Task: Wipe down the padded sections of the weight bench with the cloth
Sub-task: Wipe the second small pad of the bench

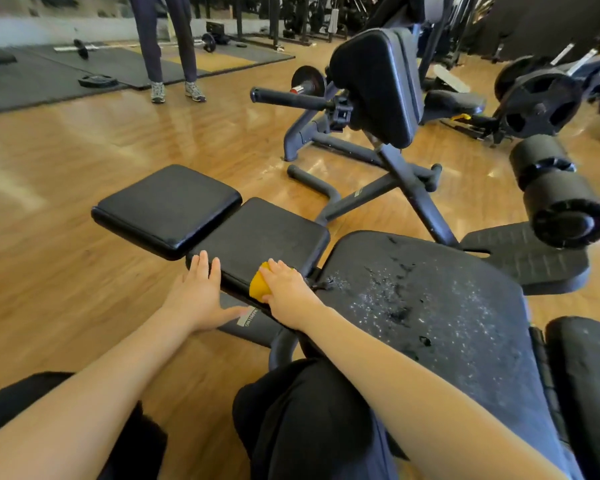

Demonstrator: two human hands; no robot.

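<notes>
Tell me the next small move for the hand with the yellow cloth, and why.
Probably sweep the right hand and its yellow cloth away from you across the middle pad. The cloth sits only at that pad's near edge, with bare pad beyond it, and the left hand lies flat on the near corner, seemingly steadying it. The large worn pad to the right could follow.

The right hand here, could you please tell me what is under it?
Under the right hand is a yellow cloth, pressed against the near edge of the middle bench pad. Only the cloth's left part shows; the rest, and the pad beneath, is covered by the hand.
</notes>
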